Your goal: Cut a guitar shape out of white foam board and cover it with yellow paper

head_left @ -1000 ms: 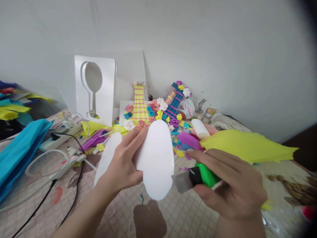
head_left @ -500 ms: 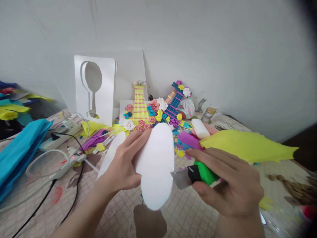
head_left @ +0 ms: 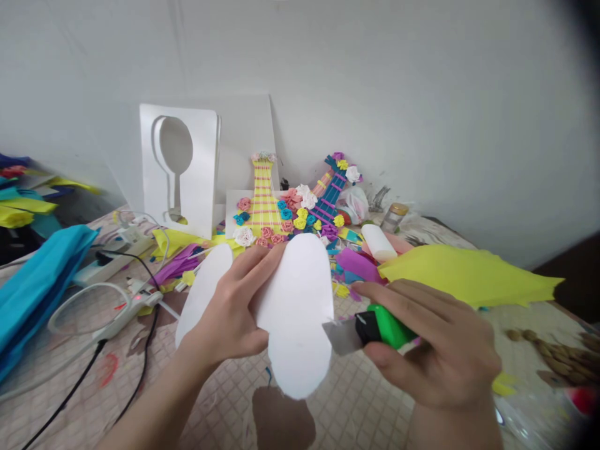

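Observation:
A white foam board cutout with rounded lobes is held up over the table in the middle. My left hand is closed on its left side, fingers behind or along the edge. Another white rounded part shows to the left of that hand; whether it joins the cutout is hidden. In my right hand is a green and black utility knife, its wide blade extended leftward. The blade tip touches or lies just over the cutout's right edge, at the notch between two lobes.
Paper-flower decorated pieces stand at the back beside a white board with a cut-out shape. Yellow crepe paper lies right, a blue crepe roll left. A power strip and cables cross the left side. A glass jar stands behind.
The cutout has turned slightly, its lower lobe shifting a little right toward the blade. More of the white part left of my left hand now shows. My right hand has barely moved.

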### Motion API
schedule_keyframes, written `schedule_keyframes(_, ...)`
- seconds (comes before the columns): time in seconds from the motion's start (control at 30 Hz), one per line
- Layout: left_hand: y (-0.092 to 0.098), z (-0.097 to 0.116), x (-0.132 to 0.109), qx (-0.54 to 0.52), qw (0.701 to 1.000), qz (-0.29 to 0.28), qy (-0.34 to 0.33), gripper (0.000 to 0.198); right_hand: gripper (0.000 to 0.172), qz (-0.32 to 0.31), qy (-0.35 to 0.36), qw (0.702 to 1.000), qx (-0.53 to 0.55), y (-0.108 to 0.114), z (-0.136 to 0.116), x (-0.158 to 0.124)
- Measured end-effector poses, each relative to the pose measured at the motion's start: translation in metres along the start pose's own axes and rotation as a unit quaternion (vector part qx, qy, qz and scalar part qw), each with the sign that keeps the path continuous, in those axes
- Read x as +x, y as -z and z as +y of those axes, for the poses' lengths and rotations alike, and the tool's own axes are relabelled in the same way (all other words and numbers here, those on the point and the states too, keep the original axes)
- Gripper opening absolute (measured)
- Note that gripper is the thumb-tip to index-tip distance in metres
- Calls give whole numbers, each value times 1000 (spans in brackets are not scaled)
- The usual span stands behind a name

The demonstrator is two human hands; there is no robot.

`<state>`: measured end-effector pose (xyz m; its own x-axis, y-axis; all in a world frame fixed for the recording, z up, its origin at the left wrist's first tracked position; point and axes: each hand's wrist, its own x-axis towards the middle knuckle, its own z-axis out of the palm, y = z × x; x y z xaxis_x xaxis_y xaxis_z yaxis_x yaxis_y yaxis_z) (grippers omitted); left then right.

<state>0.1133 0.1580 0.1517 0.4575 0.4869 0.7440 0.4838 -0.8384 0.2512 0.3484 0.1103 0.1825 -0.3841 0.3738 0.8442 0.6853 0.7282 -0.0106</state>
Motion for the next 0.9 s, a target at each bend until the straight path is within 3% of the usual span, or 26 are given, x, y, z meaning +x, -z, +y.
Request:
schedule_keyframes(0.2, 1, 1, 0, -5, 1000, 7, 8, 68, 28, 20, -4, 1000, 14, 2, 2, 0)
schedule_keyframes(0.37, 1, 2, 1, 8, 1000, 1, -3, 68, 32, -7, -5, 1000, 7, 0, 0, -2)
schedule_keyframes(0.6, 2, 0, -1, -4, 1000, -4, -1, 70, 27, 26, -12, 1000, 3, 0, 8, -1)
schedule_keyframes(0.9, -1, -1, 2, 4, 1000, 3, 23, 71, 27, -8, 19, 1000, 8, 1, -4, 0)
